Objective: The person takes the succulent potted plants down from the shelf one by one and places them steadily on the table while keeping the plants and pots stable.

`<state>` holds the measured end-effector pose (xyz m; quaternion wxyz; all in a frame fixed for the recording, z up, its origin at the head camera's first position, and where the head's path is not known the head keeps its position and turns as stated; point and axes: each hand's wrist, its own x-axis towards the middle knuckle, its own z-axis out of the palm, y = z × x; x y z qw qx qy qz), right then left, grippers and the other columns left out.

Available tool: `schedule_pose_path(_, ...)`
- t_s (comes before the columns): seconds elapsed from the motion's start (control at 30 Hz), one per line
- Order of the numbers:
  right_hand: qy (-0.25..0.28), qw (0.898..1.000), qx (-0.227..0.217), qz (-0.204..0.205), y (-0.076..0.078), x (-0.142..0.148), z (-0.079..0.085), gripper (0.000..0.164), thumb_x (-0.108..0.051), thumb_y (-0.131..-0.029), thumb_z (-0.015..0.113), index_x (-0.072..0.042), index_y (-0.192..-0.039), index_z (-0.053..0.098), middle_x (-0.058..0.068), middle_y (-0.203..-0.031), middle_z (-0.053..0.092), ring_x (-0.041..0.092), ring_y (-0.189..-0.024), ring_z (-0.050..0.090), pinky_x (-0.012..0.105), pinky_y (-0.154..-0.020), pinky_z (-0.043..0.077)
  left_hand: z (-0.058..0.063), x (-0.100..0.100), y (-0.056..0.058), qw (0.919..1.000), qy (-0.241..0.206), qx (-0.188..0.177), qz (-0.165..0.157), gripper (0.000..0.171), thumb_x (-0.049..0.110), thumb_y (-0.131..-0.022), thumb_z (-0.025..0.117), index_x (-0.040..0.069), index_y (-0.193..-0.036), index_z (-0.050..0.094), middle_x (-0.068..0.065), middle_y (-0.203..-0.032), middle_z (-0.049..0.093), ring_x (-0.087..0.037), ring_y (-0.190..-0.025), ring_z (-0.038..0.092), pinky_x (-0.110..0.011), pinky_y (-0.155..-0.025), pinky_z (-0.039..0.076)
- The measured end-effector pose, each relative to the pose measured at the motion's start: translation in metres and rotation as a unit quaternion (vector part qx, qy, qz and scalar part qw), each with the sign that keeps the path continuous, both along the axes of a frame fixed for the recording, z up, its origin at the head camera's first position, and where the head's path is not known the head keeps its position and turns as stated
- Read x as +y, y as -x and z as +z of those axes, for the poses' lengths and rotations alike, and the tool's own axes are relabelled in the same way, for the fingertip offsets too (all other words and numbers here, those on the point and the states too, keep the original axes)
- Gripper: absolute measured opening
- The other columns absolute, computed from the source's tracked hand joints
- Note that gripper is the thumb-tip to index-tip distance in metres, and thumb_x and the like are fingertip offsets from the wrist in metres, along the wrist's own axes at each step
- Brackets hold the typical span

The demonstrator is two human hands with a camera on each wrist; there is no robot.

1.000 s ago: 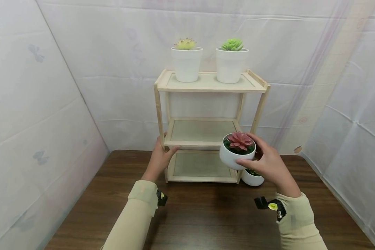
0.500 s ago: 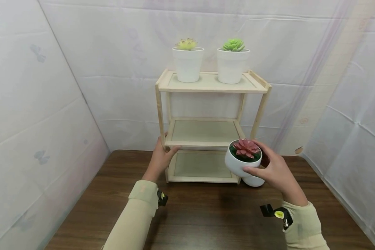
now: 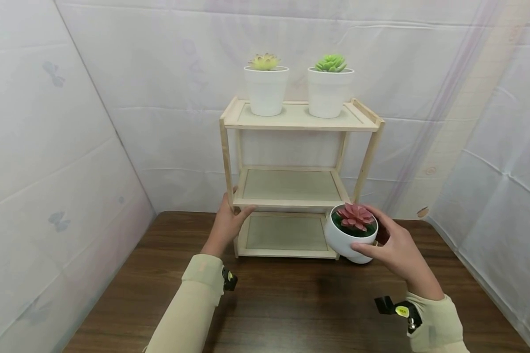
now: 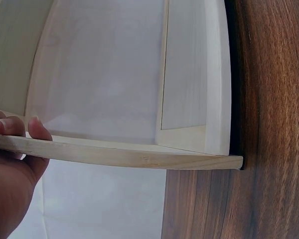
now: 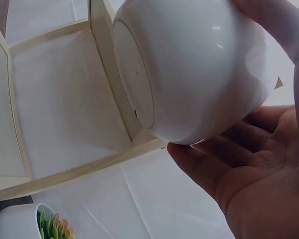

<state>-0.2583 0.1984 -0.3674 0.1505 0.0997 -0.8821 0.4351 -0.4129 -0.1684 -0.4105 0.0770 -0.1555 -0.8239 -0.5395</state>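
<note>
In the head view my right hand [image 3: 393, 245] grips a round white pot with a red succulent [image 3: 354, 228], thumb at its near side and fingers behind. The right wrist view shows the white pot [image 5: 194, 74] off the table, its underside exposed. My left hand [image 3: 225, 223] holds the front left post of a three-tier wooden shelf [image 3: 291, 202] at the middle tier. In the left wrist view, fingers curl round the post [image 4: 99, 153]. A second white pot [image 3: 360, 258] stands on the table by the shelf's right foot, mostly hidden; orange-tipped green leaves [image 5: 54, 228] show in the right wrist view.
On the top tier stand two tall white pots, one with a yellowish succulent [image 3: 266, 90], the other with a bright green succulent [image 3: 330, 93]. The shelf rests on a dark wooden table [image 3: 274, 309]. White cloth walls [image 3: 172, 108] enclose the back and sides.
My right hand has moved the red succulent's pot right and lower, away from the middle tier's front edge, and it now covers most of the second pot. My left hand keeps its grip.
</note>
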Motion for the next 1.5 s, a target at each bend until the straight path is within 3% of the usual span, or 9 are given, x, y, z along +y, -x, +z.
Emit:
schedule_pose_path(0.47,-0.012,1.0,0.01,-0.004,-0.007,0.012,-0.012,0.087,-0.019,-0.076,0.085,-0.017,-0.148,0.038,0.012,-0.13,0.056,-0.008,-0.099,0.057,0.011,-0.077,0.051,0.001,0.0,-0.002,1.0,0.005,0.001,0.001,0.098,0.06,-0.083,0.063,0.015,-0.155,0.014,-0.013,-0.152,0.036,-0.03,-0.136,0.044,-0.048,-0.106,0.044)
schedule_pose_path(1.1,-0.011,1.0,-0.006,0.001,-0.014,0.027,-0.031,0.084,-0.016,-0.075,0.085,-0.02,-0.146,0.041,-0.001,-0.124,0.055,-0.004,-0.098,0.058,0.015,-0.074,0.053,0.001,0.0,-0.002,0.9999,0.012,-0.002,0.005,0.099,0.065,-0.082,0.061,0.017,-0.155,0.015,-0.011,-0.151,0.038,-0.029,-0.134,0.046,-0.05,-0.103,0.046)
schedule_pose_path(1.5,0.007,1.0,-0.017,0.009,-0.014,0.037,-0.047,0.083,-0.013,-0.077,0.083,-0.015,-0.147,0.039,-0.013,-0.123,0.053,-0.004,-0.1,0.057,0.015,-0.076,0.053,0.002,0.0,-0.003,0.9998,0.017,-0.009,0.008,0.099,0.067,-0.081,0.061,0.021,-0.155,0.014,-0.01,-0.151,0.038,-0.029,-0.134,0.047,-0.05,-0.102,0.047)
